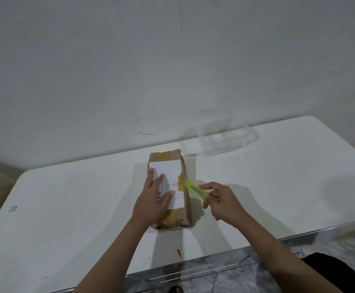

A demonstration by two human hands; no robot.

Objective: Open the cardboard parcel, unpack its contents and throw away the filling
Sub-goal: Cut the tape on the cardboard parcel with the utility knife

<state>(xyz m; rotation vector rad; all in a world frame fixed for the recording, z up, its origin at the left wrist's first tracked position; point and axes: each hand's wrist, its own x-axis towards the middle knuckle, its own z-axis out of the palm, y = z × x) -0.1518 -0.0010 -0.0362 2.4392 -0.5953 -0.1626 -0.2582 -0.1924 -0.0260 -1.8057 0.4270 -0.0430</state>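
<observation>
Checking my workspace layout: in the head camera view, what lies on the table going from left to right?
Left hand → cardboard parcel → yellow utility knife → right hand; the clear plastic tray sits farther back.

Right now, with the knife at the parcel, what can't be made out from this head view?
- Contents and filling: hidden, the parcel is shut and taped.
- Label print: too small and blurred, partly under the left hand.
- Blade of the yellow knife in the right hand: its tip at the parcel's edge is too small to tell whether it cuts.
- Clear tray: whether it holds anything cannot be told.
</observation>
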